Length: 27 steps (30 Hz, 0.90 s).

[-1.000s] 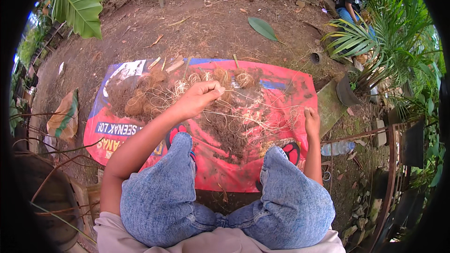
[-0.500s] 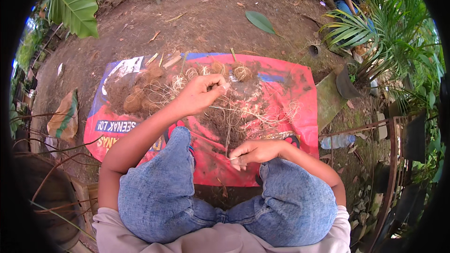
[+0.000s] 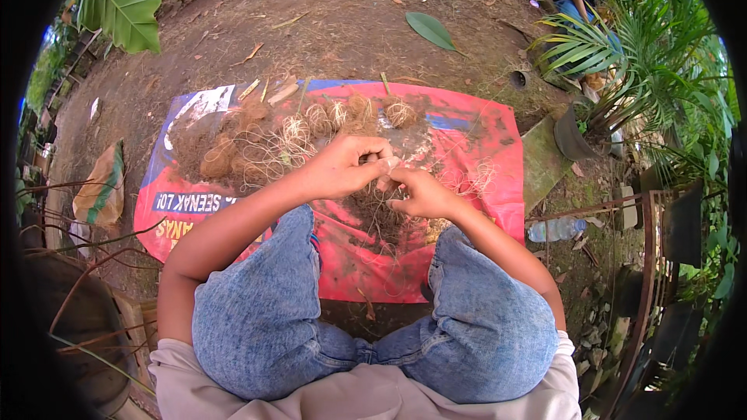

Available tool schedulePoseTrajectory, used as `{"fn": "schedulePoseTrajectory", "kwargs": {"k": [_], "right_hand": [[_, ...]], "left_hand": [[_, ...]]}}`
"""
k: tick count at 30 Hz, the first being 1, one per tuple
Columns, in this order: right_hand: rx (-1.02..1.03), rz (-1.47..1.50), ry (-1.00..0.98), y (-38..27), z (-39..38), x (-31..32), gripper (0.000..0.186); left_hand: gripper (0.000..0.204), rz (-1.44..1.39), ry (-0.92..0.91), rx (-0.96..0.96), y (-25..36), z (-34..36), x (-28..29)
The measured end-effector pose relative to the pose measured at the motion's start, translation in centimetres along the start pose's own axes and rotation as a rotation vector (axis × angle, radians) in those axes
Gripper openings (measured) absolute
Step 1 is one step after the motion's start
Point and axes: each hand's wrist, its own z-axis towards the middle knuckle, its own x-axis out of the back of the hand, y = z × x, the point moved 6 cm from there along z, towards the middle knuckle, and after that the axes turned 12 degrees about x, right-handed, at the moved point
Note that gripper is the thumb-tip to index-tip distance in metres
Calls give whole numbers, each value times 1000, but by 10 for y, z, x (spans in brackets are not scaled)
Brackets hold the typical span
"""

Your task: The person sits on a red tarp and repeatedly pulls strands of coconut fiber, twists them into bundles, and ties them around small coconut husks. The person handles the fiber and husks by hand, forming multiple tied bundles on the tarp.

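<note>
My left hand (image 3: 359,163) and my right hand (image 3: 424,193) meet above a red plastic sheet (image 3: 498,187) spread on the ground. Both are closed, fingertips pinched together on a thin string, most of which the fingers hide. Directly under them lies a dark clump of soil and root-like fibre (image 3: 385,225). Pale tangled string (image 3: 481,177) is strewn to its right. Along the sheet's far side sit several brown fibre balls wound with string, one a round ball (image 3: 400,114) and another a plainer brown ball (image 3: 219,159) at the left.
Bare soil stretches beyond the sheet, with a large green leaf (image 3: 433,30) on it. On the right are a plastic bottle (image 3: 557,229), a rusty metal frame (image 3: 647,264) and a dark plant pot (image 3: 576,134). Another person (image 3: 574,0) sits at the far right behind palm fronds.
My right hand has risen from near the sheet's front edge to meet my left hand. The string stretched between them is no longer visible. My left hand has come down slightly.
</note>
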Motion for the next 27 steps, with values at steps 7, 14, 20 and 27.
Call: {"fn": "schedulePoseTrajectory", "kwargs": {"k": [7,14,20,27], "right_hand": [[-302,-517,-404,70,-22,-73,36],[-74,-815,-339,95,-13,-90,8],[-77,-400,-289,73,3,-82,6],[-73,-882,-454,83,-7,-98,13]], "left_hand": [[21,-10,84,-68,12,-2,5],[22,-41,50,-28,-5,4,0],[24,2,146,-50,-11,7,14],[24,-28,116,-48,-13,7,7]]}}
